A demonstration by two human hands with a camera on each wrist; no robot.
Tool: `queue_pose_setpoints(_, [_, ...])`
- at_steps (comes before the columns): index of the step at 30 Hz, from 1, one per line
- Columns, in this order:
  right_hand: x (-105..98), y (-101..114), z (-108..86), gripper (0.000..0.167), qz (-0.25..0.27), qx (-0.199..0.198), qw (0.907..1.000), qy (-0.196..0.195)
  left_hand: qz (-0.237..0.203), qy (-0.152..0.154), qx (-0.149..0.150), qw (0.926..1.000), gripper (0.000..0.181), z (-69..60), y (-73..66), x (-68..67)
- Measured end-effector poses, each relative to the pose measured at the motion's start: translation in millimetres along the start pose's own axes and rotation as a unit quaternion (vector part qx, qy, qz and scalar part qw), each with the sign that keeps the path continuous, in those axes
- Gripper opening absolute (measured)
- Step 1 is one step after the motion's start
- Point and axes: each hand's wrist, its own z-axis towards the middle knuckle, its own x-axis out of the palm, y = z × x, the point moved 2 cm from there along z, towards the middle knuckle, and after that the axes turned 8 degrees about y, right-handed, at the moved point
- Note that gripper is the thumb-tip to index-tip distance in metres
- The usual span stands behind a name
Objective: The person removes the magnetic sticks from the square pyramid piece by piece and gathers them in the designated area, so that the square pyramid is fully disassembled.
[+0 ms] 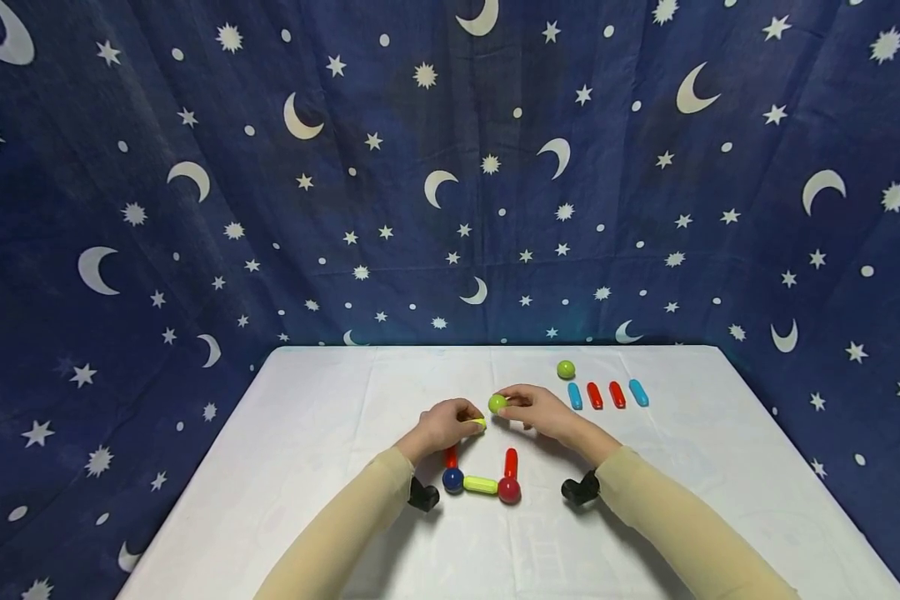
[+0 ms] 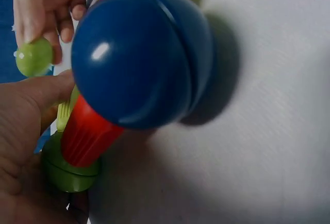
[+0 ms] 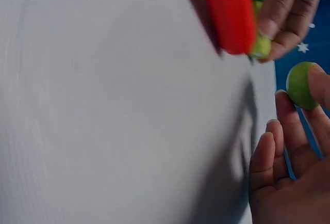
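My left hand [image 1: 444, 423] pinches a yellow-green rod [image 1: 480, 423] at the far left corner of a frame of balls and rods. In the left wrist view a dark green ball [image 2: 69, 170] lies by those fingers, beside a red rod [image 2: 87, 133] running to a blue ball [image 1: 453, 480]. Along the near side, another yellow-green rod [image 1: 481, 484] links the blue ball to a red ball [image 1: 509, 490]. From the red ball a second red rod [image 1: 512, 463] points away. Between thumb and fingertips my right hand [image 1: 540, 410] holds a light green ball [image 1: 497, 403], just apart from the left hand's rod.
Back right on the white table [image 1: 307, 500] lies another green ball [image 1: 566, 369]. Below it is a row of loose rods: a blue one [image 1: 574, 396], two red ones [image 1: 595, 395] and another blue one [image 1: 639, 392]. A starry dark blue cloth [image 1: 390, 208] stands behind.
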Motion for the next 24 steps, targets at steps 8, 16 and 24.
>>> queue_pose_setpoints(8, [-63,6,-20.5,0.055,-0.02,-0.022,0.9943,-0.103,0.032,-0.012,-0.024,0.9991,0.031,-12.9,8.0,-4.1])
queue_pose_setpoints(16, [-128,-10,-32.7,0.06,-0.097,0.047,0.9767,-0.185,0.019,-0.015,-0.02,0.9995,0.021,-18.5,12.8,-7.7])
queue_pose_setpoints(24, [-143,-31,-29.2,0.055,-0.186,0.116,0.9593,-0.177,0.001,-0.022,-0.024,0.9995,0.015,-17.7,13.9,-5.7])
